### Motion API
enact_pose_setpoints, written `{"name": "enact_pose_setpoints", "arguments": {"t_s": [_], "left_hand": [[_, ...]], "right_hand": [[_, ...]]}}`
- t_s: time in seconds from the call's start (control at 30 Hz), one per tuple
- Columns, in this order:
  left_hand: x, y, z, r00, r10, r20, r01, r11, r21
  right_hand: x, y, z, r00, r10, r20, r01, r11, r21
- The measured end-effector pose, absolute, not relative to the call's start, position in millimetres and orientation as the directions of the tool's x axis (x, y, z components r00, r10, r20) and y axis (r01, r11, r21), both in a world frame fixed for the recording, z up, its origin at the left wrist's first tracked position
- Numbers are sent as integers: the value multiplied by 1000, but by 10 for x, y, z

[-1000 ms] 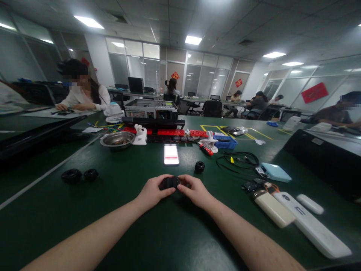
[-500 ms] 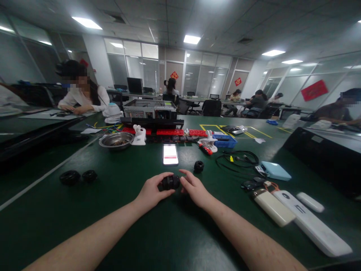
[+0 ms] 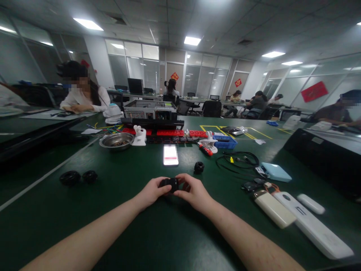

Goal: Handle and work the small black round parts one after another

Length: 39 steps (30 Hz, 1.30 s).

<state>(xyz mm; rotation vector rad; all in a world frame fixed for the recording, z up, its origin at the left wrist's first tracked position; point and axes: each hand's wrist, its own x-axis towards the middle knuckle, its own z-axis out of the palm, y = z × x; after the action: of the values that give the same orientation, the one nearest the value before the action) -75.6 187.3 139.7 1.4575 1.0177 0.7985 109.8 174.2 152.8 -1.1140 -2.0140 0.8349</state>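
Between my hands, just above the green table, is a black plastic cable gland (image 3: 174,184) lying roughly sideways. My left hand (image 3: 152,192) pinches its left part between thumb and fingers. From the other side, my right hand (image 3: 195,191) has its thumb and curled fingers closed on the right end. Part of the gland is hidden behind the fingers. A smaller black gland part (image 3: 199,167) stands on the table beyond my right hand. Far to the left, a larger black gland piece (image 3: 70,178) and another black piece (image 3: 90,176) lie side by side.
A lit phone (image 3: 170,155) lies ahead of my hands. Behind it are a metal bowl (image 3: 116,142), a screwdriver (image 3: 207,150) and a blue tray (image 3: 225,143). A black cable (image 3: 237,161) and power banks (image 3: 275,208) lie on the right. People sit farther off.
My right hand has closed from spread fingers onto the right end of the cable gland. My left thumb has shifted up across the gland. The loose black pieces stay put.
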Motion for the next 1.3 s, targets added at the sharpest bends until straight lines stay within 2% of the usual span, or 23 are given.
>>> {"name": "enact_pose_setpoints", "arguments": {"t_s": [0.1, 0.17, 0.23, 0.33, 0.43, 0.57, 0.67, 0.77, 0.83, 0.9, 0.97, 1.03, 1.13, 1.2, 1.3], "left_hand": [[-740, 1866, 1418, 354, 932, -75, 114, 36, 993], [-727, 1833, 1456, 301, 954, 4, 137, -48, 989], [-720, 1795, 1489, 264, 959, 103, 244, -170, 955], [-725, 1748, 1506, 280, 926, 255, 463, -362, 809], [-735, 1716, 1506, 350, 863, 364, 532, -503, 682], [-742, 1708, 1512, 390, 854, 346, 534, -515, 670], [-749, 1751, 1500, 334, 915, 228, 489, -375, 788], [-754, 1819, 1478, 311, 949, 57, 376, -177, 909], [-753, 1851, 1471, 321, 947, -15, 340, -101, 935], [-745, 1859, 1474, 317, 948, -27, 341, -87, 936], [-733, 1845, 1481, 291, 957, 8, 336, -110, 935], [-722, 1820, 1486, 252, 965, 73, 339, -159, 927], [-728, 1785, 1481, 236, 945, 226, 436, -311, 845], [-744, 1770, 1470, 284, 900, 332, 513, -435, 740], [-763, 1754, 1459, 390, 823, 413, 534, -568, 626]], "right_hand": [[1083, 1712, 1527, -398, 879, 264, 487, 446, -751], [1076, 1721, 1509, -364, 901, 235, 495, 401, -771], [1073, 1754, 1472, -318, 940, 126, 478, 273, -835], [1069, 1822, 1399, -312, 945, -101, 409, 38, -912], [1054, 1872, 1340, -337, 927, -165, 347, -41, -937], [1038, 1892, 1323, -358, 928, -107, 289, 1, -957], [1052, 1873, 1376, -385, 923, -22, 287, 97, -953], [1081, 1816, 1466, -417, 900, 126, 382, 300, -874], [1096, 1773, 1512, -436, 880, 190, 469, 402, -787], [1101, 1747, 1525, -439, 875, 207, 518, 434, -737], [1099, 1753, 1500, -423, 882, 207, 502, 418, -757], [1091, 1788, 1454, -385, 910, 154, 422, 322, -848], [1070, 1854, 1391, -366, 928, -67, 279, 40, -960], [1053, 1880, 1371, -404, 893, -200, 239, -109, -965], [1033, 1888, 1355, -440, 863, -248, 206, -172, -963]]}}
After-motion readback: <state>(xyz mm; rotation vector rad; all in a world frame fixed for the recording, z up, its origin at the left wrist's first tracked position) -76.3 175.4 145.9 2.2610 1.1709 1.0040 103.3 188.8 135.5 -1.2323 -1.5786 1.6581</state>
